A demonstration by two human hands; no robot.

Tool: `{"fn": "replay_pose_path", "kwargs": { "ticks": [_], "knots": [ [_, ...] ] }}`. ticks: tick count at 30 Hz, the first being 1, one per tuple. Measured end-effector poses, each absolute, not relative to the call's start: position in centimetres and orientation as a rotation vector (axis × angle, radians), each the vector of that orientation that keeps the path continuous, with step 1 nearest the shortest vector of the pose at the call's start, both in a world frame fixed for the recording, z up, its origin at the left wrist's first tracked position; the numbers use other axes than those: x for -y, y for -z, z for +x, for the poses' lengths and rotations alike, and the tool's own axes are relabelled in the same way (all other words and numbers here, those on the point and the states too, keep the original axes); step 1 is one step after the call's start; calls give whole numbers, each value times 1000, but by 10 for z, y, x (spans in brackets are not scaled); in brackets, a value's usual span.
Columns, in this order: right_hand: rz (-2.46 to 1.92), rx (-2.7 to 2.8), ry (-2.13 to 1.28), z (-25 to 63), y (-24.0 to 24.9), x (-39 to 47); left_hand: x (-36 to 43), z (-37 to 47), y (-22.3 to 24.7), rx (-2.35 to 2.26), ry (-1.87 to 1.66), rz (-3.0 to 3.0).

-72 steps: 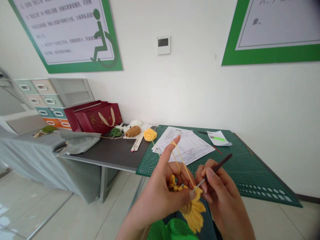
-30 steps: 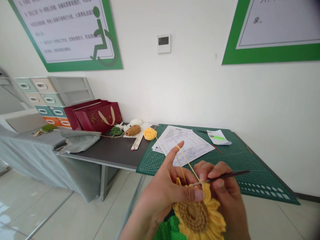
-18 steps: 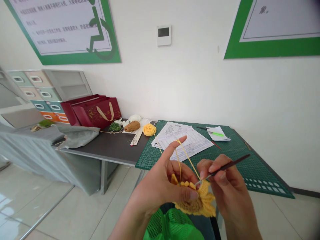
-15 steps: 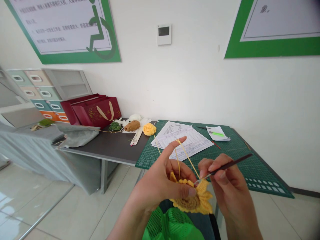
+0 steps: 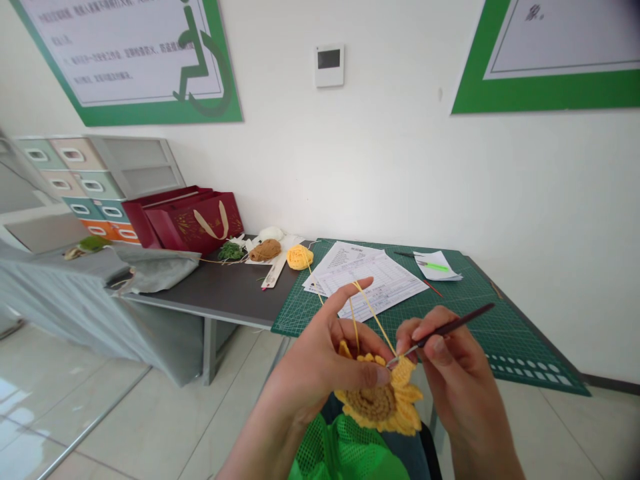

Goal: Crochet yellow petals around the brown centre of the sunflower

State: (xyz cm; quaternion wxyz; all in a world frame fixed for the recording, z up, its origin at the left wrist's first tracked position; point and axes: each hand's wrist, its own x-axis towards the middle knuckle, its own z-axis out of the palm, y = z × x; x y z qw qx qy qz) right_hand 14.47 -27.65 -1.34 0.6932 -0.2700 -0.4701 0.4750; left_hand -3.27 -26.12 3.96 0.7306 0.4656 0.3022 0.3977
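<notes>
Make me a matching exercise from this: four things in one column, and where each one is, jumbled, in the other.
1. crochet hook
2. yellow yarn ball
3. dark red gift bag
4. crocheted sunflower

A. beside the brown yarn ball
B. in the left hand
C. next to the drawer unit
D. in the right hand

Pairs: 1-D, 2-A, 3-C, 4-B

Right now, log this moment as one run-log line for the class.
left hand: holding crocheted flower, yellow strand over raised finger | right hand: gripping crochet hook, tip at flower | yarn ball: near papers | papers: on green mat
</notes>
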Motion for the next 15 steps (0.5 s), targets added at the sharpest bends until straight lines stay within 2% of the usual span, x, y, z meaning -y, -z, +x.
{"fn": "replay_pose_path", "kwargs": {
  "ticks": [15],
  "knots": [
    [-562,1020,-1157,146,13,274,260,-32,-40,-707,-863,1026]
  ]
}}
